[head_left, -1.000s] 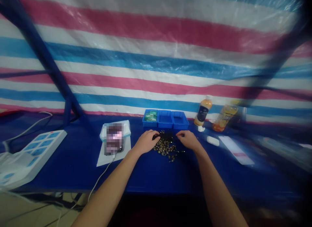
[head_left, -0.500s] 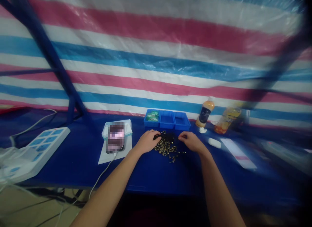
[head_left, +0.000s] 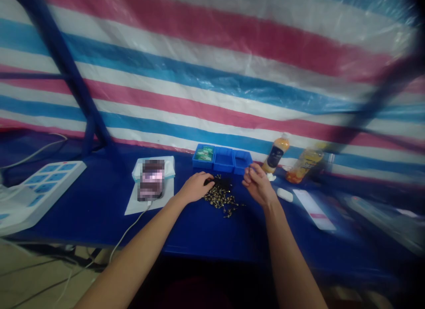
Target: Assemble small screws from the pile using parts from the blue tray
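Note:
A heap of small brass-coloured screws (head_left: 217,198) lies on the blue table, with a patch of small black pieces (head_left: 224,183) at its far side, too small to tell apart. My left hand (head_left: 196,187) rests at the heap's left edge, thumb and fingers apart around some of the black pieces. Right of the heap, my right hand (head_left: 258,185) is raised off the table with its fingers curled in a pinch; whatever they hold is too small to make out. Behind the heap stand three joined blue bins (head_left: 224,160), the left one containing green packets (head_left: 205,153).
Two drink bottles, one dark-labelled (head_left: 276,153) and one yellow (head_left: 303,165), stand back right. Nearby lie a white case (head_left: 284,195) and a pale phone-like slab (head_left: 314,210). A charging phone (head_left: 151,180) sits left; a power strip (head_left: 43,196) is farther left.
My right hand has lifted away from the heap toward the right-hand bin, its fingers curling and the palm turning up. My left hand stays at the heap. The whole view has shifted slightly.

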Demonstrator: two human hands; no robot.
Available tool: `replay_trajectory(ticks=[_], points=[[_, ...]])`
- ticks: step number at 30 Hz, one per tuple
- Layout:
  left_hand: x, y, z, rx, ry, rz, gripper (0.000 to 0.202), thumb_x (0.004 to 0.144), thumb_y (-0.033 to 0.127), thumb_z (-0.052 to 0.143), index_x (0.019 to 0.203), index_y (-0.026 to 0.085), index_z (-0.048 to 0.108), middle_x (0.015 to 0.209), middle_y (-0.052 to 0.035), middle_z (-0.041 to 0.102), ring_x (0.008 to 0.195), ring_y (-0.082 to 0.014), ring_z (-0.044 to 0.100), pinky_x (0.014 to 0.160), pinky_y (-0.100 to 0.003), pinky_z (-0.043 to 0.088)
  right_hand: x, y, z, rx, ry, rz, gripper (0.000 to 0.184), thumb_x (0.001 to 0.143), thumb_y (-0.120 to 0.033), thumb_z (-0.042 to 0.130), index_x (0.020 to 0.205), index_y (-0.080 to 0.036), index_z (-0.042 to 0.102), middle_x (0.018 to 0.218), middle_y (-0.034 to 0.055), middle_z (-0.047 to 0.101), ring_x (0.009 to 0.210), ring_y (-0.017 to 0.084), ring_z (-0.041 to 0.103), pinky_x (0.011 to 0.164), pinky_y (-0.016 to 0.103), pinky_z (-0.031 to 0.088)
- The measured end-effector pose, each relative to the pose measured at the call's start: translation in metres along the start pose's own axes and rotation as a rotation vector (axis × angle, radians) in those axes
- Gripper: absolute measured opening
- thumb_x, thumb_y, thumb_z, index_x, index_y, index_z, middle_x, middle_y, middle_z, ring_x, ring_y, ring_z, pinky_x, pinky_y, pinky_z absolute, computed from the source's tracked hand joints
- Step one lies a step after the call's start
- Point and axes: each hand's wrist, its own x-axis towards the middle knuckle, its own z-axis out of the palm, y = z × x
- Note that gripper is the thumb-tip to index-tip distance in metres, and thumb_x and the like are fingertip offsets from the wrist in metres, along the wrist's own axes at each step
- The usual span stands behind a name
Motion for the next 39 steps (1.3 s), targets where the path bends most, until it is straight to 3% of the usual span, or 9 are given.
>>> replay_trajectory(ticks=[4, 10, 15, 17, 20, 23, 27, 33, 39], points=[[0.000, -0.001, 0.000, -0.006, -0.006, -0.005, 0.035, 0.091, 0.046, 0.047, 0.111, 0.024, 0.066, 0.108, -0.0063, 0.066, 0.099, -0.0232, 0.060, 0.087, -0.036, 0.046, 0.011, 0.018, -0.008, -0.259, 0.073, 0.181, 0.033, 0.065, -0.037, 0.074, 0.088, -0.021, 0.056, 0.066, -0.0033, 0.057, 0.048, 0.007, 0.039, 0.044, 0.020, 0.027], [-0.002, 0.000, -0.002, -0.015, -0.016, 0.001, 0.037, 0.091, 0.046, 0.046, 0.112, 0.023, 0.065, 0.110, -0.0068, 0.065, 0.101, -0.0236, 0.060, 0.087, -0.036, 0.047, 0.018, 0.026, -0.011, -0.322, 0.324, -0.016, 0.061, 0.059, -0.040, 0.079, 0.113, -0.026, 0.055, 0.096, -0.0005, 0.062, 0.053, 0.006, 0.049, 0.044, 0.020, 0.034], [-0.002, 0.000, -0.002, -0.010, -0.014, 0.001, 0.036, 0.091, 0.046, 0.047, 0.112, 0.023, 0.065, 0.108, -0.0068, 0.065, 0.100, -0.0240, 0.060, 0.088, -0.037, 0.046, 0.020, 0.024, -0.025, -0.391, 0.409, -0.013, 0.039, 0.065, -0.041, 0.074, 0.097, -0.021, 0.062, 0.063, -0.0055, 0.051, 0.045, 0.007, 0.038, 0.040, 0.021, 0.026], [-0.002, 0.000, -0.002, -0.006, -0.018, -0.002, 0.036, 0.091, 0.046, 0.047, 0.112, 0.024, 0.065, 0.107, -0.0067, 0.066, 0.099, -0.0241, 0.060, 0.087, -0.038, 0.047, 0.022, 0.025, -0.031, -0.541, 0.376, -0.039, 0.031, 0.070, -0.038, 0.068, 0.095, -0.020, 0.065, 0.060, -0.0045, 0.051, 0.048, 0.010, 0.043, 0.045, 0.023, 0.032], [-0.003, 0.001, -0.002, -0.004, -0.018, 0.000, 0.035, 0.091, 0.046, 0.047, 0.112, 0.024, 0.065, 0.107, -0.0065, 0.066, 0.099, -0.0242, 0.060, 0.087, -0.038, 0.047, 0.022, 0.032, -0.034, -0.939, 0.195, -0.096, 0.023, 0.076, -0.028, 0.061, 0.095, -0.021, 0.071, 0.075, 0.0014, 0.063, 0.069, 0.017, 0.058, 0.067, 0.029, 0.045], [-0.003, 0.002, -0.003, -0.005, -0.009, -0.001, 0.035, 0.091, 0.045, 0.048, 0.111, 0.024, 0.066, 0.106, -0.0066, 0.065, 0.099, -0.0239, 0.061, 0.088, -0.037, 0.047, 0.020, 0.039, -0.030, -1.271, 0.024, -0.092, 0.027, 0.078, -0.022, 0.059, 0.100, -0.025, 0.073, 0.099, 0.0050, 0.068, 0.093, 0.021, 0.061, 0.088, 0.033, 0.044], [-0.004, 0.002, -0.003, -0.010, -0.004, 0.003, 0.034, 0.091, 0.045, 0.048, 0.111, 0.024, 0.065, 0.107, -0.0061, 0.066, 0.100, -0.0237, 0.060, 0.089, -0.037, 0.047, 0.016, 0.044, -0.024, -1.451, -0.035, -0.065, 0.020, 0.082, -0.027, 0.060, 0.098, -0.026, 0.074, 0.105, 0.0067, 0.066, 0.101, 0.022, 0.060, 0.091, 0.032, 0.042], [-0.005, 0.003, -0.003, -0.006, -0.006, 0.007, 0.034, 0.091, 0.046, 0.048, 0.111, 0.025, 0.065, 0.106, -0.0064, 0.066, 0.101, -0.0237, 0.060, 0.089, -0.037, 0.047, 0.016, 0.040, -0.021, -1.430, -0.005, -0.046, 0.013, 0.082, -0.025, 0.059, 0.086, -0.024, 0.071, 0.095, 0.0060, 0.068, 0.090, 0.022, 0.063, 0.083, 0.032, 0.043], [-0.005, 0.004, -0.004, 0.004, -0.012, 0.003, 0.034, 0.091, 0.045, 0.048, 0.111, 0.024, 0.066, 0.105, -0.0068, 0.066, 0.100, -0.0238, 0.060, 0.088, -0.036, 0.047, 0.017, 0.033, -0.014, -0.978, 0.050, -0.077, 0.019, 0.077, -0.032, 0.062, 0.089, -0.021, 0.071, 0.084, 0.0033, 0.070, 0.075, 0.018, 0.061, 0.073, 0.031, 0.045]])
